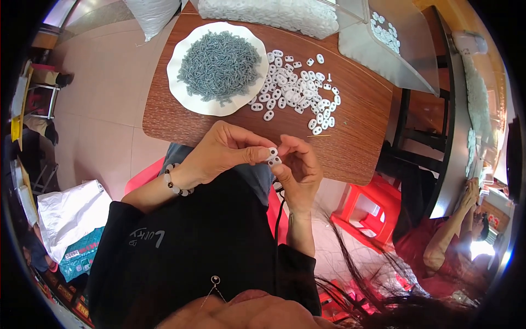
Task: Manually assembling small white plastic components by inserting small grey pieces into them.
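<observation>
My left hand (227,151) pinches a small white plastic piece with dark holes (273,154) between thumb and forefinger, just off the table's near edge. From the other side, my right hand (301,172) grips the same spot with thumb and fingertips. Whether this is one piece or two pressed together I cannot tell. Beyond my hands, a heap of white two-holed oval pieces (296,90) lies loose on the brown wooden table (359,123). Left of the heap, a wavy-rimmed white plate (176,90) bears a mound of small grey rod-like pieces (219,66).
A clear bag of white pieces (268,13) lies along the table's far edge, beside a grey-white tray-like container (383,60). One thin yellowish stick (319,136) rests near the heap. Red stools (367,214) stand at right, where another person (438,247) works.
</observation>
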### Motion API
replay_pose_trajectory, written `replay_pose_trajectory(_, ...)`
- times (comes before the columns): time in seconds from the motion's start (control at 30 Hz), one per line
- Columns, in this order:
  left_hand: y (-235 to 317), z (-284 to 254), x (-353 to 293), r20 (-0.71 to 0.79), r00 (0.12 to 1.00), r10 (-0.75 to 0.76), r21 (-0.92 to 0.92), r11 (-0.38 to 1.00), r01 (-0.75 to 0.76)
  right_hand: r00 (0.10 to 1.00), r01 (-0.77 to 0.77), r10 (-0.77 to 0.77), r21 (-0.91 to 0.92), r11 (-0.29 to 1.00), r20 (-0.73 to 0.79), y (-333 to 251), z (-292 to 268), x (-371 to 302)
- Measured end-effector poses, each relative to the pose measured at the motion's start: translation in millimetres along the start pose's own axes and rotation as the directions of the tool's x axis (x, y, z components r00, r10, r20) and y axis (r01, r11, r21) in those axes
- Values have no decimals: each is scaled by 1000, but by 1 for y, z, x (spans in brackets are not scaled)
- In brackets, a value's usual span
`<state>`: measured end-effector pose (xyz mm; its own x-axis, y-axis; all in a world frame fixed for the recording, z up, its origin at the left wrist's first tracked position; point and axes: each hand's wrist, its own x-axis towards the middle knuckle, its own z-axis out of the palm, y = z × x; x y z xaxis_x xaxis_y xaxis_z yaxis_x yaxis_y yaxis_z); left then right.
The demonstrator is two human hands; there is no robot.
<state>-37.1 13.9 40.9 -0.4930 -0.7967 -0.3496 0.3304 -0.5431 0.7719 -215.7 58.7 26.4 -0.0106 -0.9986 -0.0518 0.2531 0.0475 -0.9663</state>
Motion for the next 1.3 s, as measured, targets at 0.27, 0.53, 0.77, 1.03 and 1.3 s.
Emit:
replay_pose_trajectory(0.27,2,-5,2,85,996,-37,4,999,37,984,90,-71,-110,990,163,3,-5,2)
replay_pose_trajectory(0.53,5,-1,0,26,997,75,206,975,-79,996,-77,77,9,997,-36,6,-1,-9)
replay_pose_trajectory(0.77,5,-3,0,59,997,58,202,977,-68,1000,9,-10,-25,1000,-20,6,1,-9)
replay_pose_trajectory(1.03,-3,-6,0,111,985,131,302,940,-159,999,46,-47,-114,992,-7,6,-1,-13)
replay_pose_trajectory(1.3,14,3,-8,113,972,205,539,809,-233,998,-56,58,-100,993,24,2,-6,-13)
